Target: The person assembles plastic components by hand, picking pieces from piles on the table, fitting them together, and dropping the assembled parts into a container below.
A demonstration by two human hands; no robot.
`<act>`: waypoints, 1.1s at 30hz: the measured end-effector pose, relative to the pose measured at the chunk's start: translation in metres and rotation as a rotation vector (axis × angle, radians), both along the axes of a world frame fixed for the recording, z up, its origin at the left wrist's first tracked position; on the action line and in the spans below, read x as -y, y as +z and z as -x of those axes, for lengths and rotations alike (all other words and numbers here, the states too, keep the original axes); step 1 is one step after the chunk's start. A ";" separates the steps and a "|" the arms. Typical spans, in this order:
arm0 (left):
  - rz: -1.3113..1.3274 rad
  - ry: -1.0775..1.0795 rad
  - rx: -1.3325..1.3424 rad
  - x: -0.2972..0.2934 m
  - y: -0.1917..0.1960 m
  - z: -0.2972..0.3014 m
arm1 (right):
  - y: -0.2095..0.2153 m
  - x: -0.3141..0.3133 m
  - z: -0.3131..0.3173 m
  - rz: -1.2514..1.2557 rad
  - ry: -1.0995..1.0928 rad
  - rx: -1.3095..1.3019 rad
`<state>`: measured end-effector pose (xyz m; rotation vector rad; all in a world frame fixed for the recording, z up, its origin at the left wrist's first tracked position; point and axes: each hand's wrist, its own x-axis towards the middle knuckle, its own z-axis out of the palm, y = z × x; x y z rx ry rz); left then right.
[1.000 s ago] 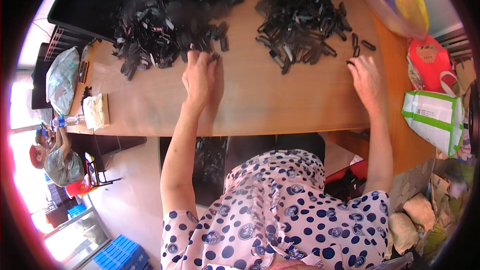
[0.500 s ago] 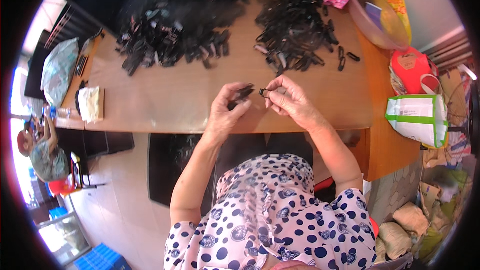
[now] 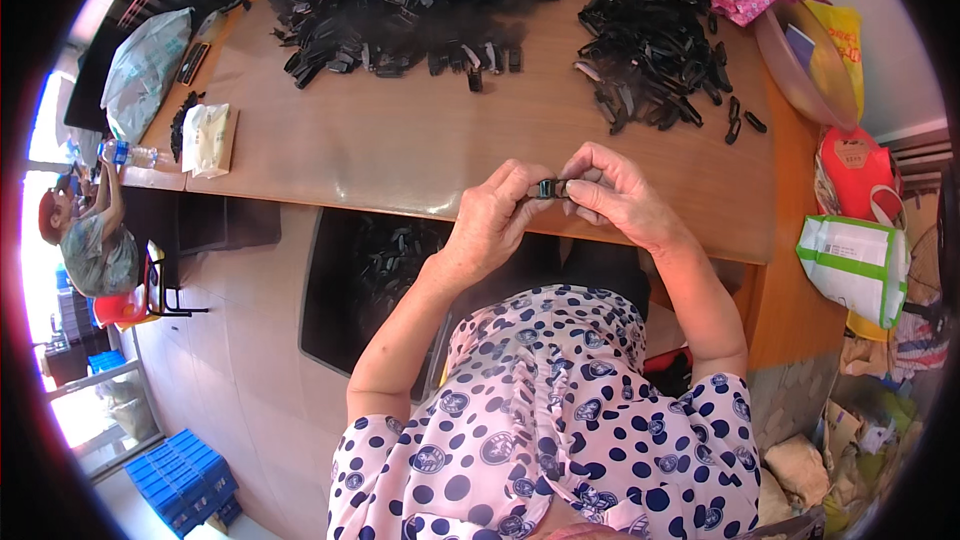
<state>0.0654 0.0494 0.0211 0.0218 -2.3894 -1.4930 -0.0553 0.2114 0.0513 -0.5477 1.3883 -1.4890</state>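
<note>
- Head view: the left hand (image 3: 492, 215) and the right hand (image 3: 620, 198) meet fingertip to fingertip, pinching a small black piece (image 3: 547, 188) between them; whether it is one part or two joined cannot be told.
- The piece sits above the near edge of the bench (image 3: 370, 140); the inside of the left palm is hidden.
- Beyond the left hand, a wide heap of black pieces (image 3: 400, 10) covers the far side of the bench.
- Beyond the right hand lies a second, narrower black pile (image 3: 655, 50), with a few loose pieces (image 3: 734, 128) just beside it.
- Well to the left of the hands stands a pale packet (image 3: 208, 140), near a clear bottle (image 3: 140, 156).
- Below the left hand, under the bench edge, a dark tray (image 3: 325, 285) holds more black pieces.
- Right of the right hand hangs a white-and-green bag (image 3: 855, 265).
</note>
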 end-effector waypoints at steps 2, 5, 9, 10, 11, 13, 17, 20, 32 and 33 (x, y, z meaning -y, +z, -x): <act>0.035 0.010 -0.020 0.001 -0.001 0.001 | -0.003 0.002 0.002 0.006 -0.001 0.006; 0.058 0.052 -0.042 0.006 0.001 -0.010 | 0.001 0.006 -0.001 0.004 0.046 -0.004; 0.376 0.006 -0.050 0.001 -0.005 -0.027 | 0.003 0.003 -0.012 -0.127 0.053 -0.141; 0.347 0.043 -0.055 0.001 -0.015 -0.037 | -0.009 0.008 -0.011 -0.086 0.155 -0.134; 0.283 0.056 -0.105 -0.001 -0.017 -0.036 | -0.014 0.005 -0.014 -0.080 0.109 -0.194; 0.253 0.006 -0.235 0.005 -0.008 -0.034 | -0.024 -0.002 -0.012 -0.109 0.109 -0.125; 0.303 0.066 -0.216 -0.003 -0.009 -0.056 | -0.027 0.005 -0.012 -0.155 0.272 -0.004; 0.277 0.058 -0.171 0.001 -0.013 -0.068 | -0.028 0.023 -0.015 -0.245 0.387 0.085; -0.607 0.231 -0.110 0.001 -0.021 -0.087 | -0.036 0.052 -0.049 -0.085 0.432 0.360; -0.698 0.205 -0.029 0.003 -0.022 -0.093 | -0.045 0.058 -0.052 -0.016 0.547 0.438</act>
